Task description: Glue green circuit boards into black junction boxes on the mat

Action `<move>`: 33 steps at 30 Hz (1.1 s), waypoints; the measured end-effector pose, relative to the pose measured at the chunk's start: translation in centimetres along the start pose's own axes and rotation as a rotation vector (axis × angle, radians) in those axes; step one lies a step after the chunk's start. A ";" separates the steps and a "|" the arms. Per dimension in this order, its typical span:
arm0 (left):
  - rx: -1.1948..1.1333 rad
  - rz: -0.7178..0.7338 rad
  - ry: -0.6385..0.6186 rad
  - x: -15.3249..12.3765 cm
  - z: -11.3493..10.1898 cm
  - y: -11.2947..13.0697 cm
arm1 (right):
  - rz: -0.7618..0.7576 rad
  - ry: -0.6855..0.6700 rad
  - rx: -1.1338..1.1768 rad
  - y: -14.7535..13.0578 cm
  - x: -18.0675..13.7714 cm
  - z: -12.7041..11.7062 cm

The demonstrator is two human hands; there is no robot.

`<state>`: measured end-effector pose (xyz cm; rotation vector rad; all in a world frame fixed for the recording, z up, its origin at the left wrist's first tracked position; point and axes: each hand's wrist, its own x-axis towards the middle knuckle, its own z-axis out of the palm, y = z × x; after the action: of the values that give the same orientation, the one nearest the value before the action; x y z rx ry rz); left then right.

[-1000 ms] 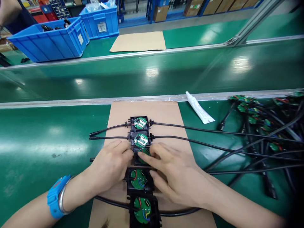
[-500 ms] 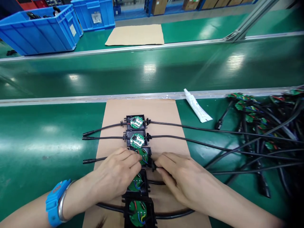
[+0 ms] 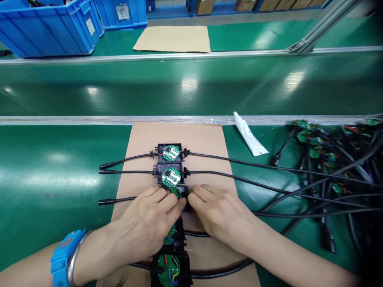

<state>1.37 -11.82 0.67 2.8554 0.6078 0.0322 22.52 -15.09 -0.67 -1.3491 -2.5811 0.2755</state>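
Black plastic housings stand in a column on a cardboard sheet [image 3: 206, 139], each with a round green circuit board inside. My left hand [image 3: 152, 219] has its fingers closed at the third housing [image 3: 184, 192], thumb and fingertips over its green board [image 3: 176, 191]. At that housing's right side, my right hand [image 3: 218, 211] pinches the black cable [image 3: 269, 215] where it enters; the fingertips hide the grommet. Above lie the second board [image 3: 171, 177] and the top board [image 3: 171, 153], both with cables on either side. Two more housings, including the nearest board [image 3: 169, 269], sit below, partly behind my left hand.
A white tube [image 3: 249, 135] lies right of the cardboard. Farther right is a tangled heap of cables and boards [image 3: 335, 159]. A metal rail [image 3: 89, 120] crosses behind the work, with a blue bin [image 3: 54, 30] and a flat cardboard piece [image 3: 173, 39] beyond.
My right hand has shifted slightly left and up, its fingertips now against the third housing's edge. My left thumb has moved right, over the board. The view has tilted slightly down.
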 end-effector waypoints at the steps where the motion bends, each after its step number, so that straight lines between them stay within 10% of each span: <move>1: 0.016 -0.014 -0.007 0.2 0.0 0.2 | -0.018 0.001 -0.035 -0.2 0.1 0.0; 27: -0.002 -0.014 0.024 -0.8 -0.1 1.6 | 0.064 -0.003 0.311 0.4 -0.9 -1.1; 33: -0.200 -0.177 0.358 -1.9 -1.0 -2.1 | 0.132 0.158 0.206 2.8 0.7 -1.3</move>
<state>-1.27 -10.50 1.20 2.6064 0.8695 0.5514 24.64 -12.83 -0.11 -1.4065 -2.2705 0.4253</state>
